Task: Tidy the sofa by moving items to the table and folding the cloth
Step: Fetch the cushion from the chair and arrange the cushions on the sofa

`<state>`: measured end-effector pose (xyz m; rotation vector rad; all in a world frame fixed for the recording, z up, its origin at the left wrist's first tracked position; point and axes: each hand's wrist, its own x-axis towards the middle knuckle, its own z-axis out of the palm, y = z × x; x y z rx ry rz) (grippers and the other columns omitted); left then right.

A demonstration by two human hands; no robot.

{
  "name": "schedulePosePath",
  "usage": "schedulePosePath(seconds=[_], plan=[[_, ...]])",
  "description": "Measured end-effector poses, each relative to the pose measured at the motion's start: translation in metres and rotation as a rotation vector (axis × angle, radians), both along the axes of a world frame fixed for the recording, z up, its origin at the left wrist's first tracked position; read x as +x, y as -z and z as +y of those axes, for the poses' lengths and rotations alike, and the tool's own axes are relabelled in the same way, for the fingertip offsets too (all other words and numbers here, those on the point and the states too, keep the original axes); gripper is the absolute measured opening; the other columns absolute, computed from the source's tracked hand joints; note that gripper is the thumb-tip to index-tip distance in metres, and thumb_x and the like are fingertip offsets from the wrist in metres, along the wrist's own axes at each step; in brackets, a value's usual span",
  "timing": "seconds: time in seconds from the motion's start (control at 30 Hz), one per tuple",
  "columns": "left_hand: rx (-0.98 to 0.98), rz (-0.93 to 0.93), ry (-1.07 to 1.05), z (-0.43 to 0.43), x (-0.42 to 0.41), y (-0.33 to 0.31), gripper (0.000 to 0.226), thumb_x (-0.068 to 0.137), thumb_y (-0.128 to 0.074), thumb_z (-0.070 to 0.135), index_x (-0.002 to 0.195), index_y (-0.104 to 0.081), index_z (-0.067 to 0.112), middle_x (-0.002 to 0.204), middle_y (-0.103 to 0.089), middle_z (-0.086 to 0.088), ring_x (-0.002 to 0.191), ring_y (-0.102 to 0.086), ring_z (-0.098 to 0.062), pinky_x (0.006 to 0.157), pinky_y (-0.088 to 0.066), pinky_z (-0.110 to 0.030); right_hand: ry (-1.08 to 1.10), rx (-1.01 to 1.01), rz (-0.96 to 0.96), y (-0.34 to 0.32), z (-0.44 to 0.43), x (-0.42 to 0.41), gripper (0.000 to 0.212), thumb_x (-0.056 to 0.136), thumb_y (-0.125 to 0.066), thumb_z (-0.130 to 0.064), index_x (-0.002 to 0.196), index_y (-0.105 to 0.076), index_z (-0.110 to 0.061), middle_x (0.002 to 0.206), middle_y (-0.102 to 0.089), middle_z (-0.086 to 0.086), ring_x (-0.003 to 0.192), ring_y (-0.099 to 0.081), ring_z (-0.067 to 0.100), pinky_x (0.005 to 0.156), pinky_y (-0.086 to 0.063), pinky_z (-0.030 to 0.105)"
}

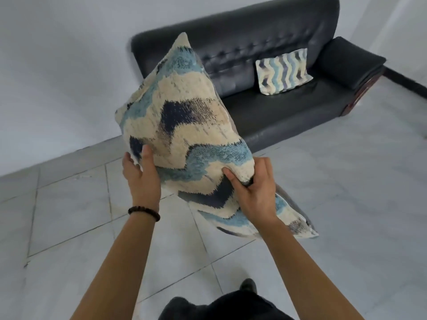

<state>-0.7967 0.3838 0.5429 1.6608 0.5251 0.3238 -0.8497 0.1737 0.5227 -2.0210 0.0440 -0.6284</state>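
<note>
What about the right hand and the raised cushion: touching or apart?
Touching. The head view shows the right hand pinching the cushion at its lower edge, with the thumb pressed into the fabric.

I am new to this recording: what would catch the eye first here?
A large cream, blue and navy cushion fills the centre, held up by the left hand at its left edge and the right hand pinching its lower edge. Behind, a matching cushion leans on the dark sofa.
</note>
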Motion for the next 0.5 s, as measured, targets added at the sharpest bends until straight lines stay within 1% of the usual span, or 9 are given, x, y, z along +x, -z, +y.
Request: schedulePosePath(seconds=[0.07, 0.13, 0.17, 0.2, 0.3, 0.33, 0.4, 0.47, 0.5], plan=[[0.151, -0.147, 0.025, -0.029, 0.027, -0.012, 0.083, 0.089, -0.049, 0.062, 0.153, -0.017, 0.018, 0.152, -0.022, 0.002, 0.14, -0.027, -0.012, 0.118, -0.028, -0.035, 0.004, -0.028, -0.009, 0.0, -0.023, 0.025, 0.039, 0.086, -0.073, -0.042, 0.11, -0.047, -0.029, 0.101, -0.045, -0.011, 0.092, -0.055, 0.016, 0.072, -0.049, 0.029], [0.42, -0.315, 0.113, -0.055, 0.054, -0.023, 0.088, 0.086, -0.052, 0.062, 0.153, -0.016, 0.018, 0.155, -0.014, -0.005, 0.145, -0.014, -0.014, 0.119, -0.019, -0.022, 0.008, -0.063, -0.015, 0.005, -0.043, 0.053, 0.041, 0.084, -0.077, -0.037, 0.111, -0.048, -0.027, 0.102, -0.045, -0.01, 0.091, -0.055, 0.015, 0.073, -0.044, 0.02], [0.585, -0.391, 0.172, -0.067, 0.07, -0.027, 0.088, 0.085, -0.053, 0.061, 0.153, -0.017, 0.019, 0.157, -0.009, -0.009, 0.147, -0.009, -0.017, 0.12, -0.017, -0.025, 0.012, -0.081, -0.017, 0.008, -0.052, 0.069, 0.041, 0.084, -0.079, -0.033, 0.112, -0.05, -0.025, 0.102, -0.045, -0.01, 0.091, -0.054, 0.015, 0.073, -0.04, 0.016], [0.757, -0.458, 0.228, -0.077, 0.088, -0.028, 0.086, 0.084, -0.054, 0.061, 0.152, -0.019, 0.022, 0.157, -0.006, -0.012, 0.147, -0.006, -0.023, 0.121, -0.017, -0.036, 0.013, -0.107, -0.019, 0.011, -0.061, 0.086, 0.041, 0.083, -0.08, -0.029, 0.112, -0.052, -0.022, 0.102, -0.045, -0.01, 0.09, -0.054, 0.015, 0.073, -0.038, 0.013], [1.186, -0.597, 0.371, -0.102, 0.151, -0.023, 0.076, 0.083, -0.053, 0.066, 0.145, -0.038, 0.026, 0.155, -0.012, -0.021, 0.146, -0.01, -0.04, 0.114, -0.016, -0.059, -0.009, -0.195, -0.038, 0.027, -0.086, 0.136, 0.042, 0.081, -0.082, -0.019, 0.113, -0.054, -0.019, 0.101, -0.045, -0.009, 0.089, -0.052, 0.016, 0.073, -0.039, 0.018], [1.264, -0.639, 0.408, -0.109, 0.176, -0.018, 0.07, 0.082, -0.054, 0.066, 0.138, -0.05, 0.025, 0.154, -0.019, -0.022, 0.145, -0.014, -0.041, 0.112, -0.015, -0.062, -0.02, -0.216, -0.046, 0.031, -0.094, 0.154, 0.044, 0.08, -0.082, -0.017, 0.113, -0.053, -0.021, 0.1, -0.044, -0.01, 0.089, -0.051, 0.015, 0.073, -0.038, 0.018], [1.324, -0.743, 0.459, -0.125, 0.235, -0.003, 0.051, 0.083, -0.058, 0.063, 0.108, -0.07, 0.02, 0.146, -0.043, -0.016, 0.141, -0.027, -0.037, 0.108, -0.015, -0.067, -0.015, -0.229, -0.022, 0.038, -0.109, 0.197, 0.046, 0.078, -0.083, -0.017, 0.111, -0.052, -0.024, 0.099, -0.042, -0.012, 0.088, -0.05, 0.013, 0.072, -0.038, 0.014], [1.28, -0.851, 0.437, -0.142, 0.297, 0.013, 0.045, 0.087, -0.061, 0.057, 0.076, -0.069, 0.014, 0.111, -0.066, -0.006, 0.123, -0.051, -0.031, 0.105, -0.022, -0.067, 0.001, -0.227, 0.046, 0.037, -0.122, 0.243, 0.045, 0.077, -0.084, -0.024, 0.107, -0.05, -0.028, 0.097, -0.042, -0.014, 0.086, -0.05, 0.012, 0.069, -0.043, 0.019], [1.234, -0.881, 0.408, -0.15, 0.329, 0.017, 0.046, 0.088, -0.062, 0.053, 0.069, -0.067, 0.012, 0.092, -0.067, -0.003, 0.109, -0.059, -0.029, 0.104, -0.027, -0.065, 0.013, -0.241, 0.078, 0.032, -0.128, 0.268, 0.044, 0.077, -0.083, -0.033, 0.107, -0.051, -0.029, 0.096, -0.043, -0.014, 0.085, -0.051, 0.012, 0.068, -0.043, 0.023]])
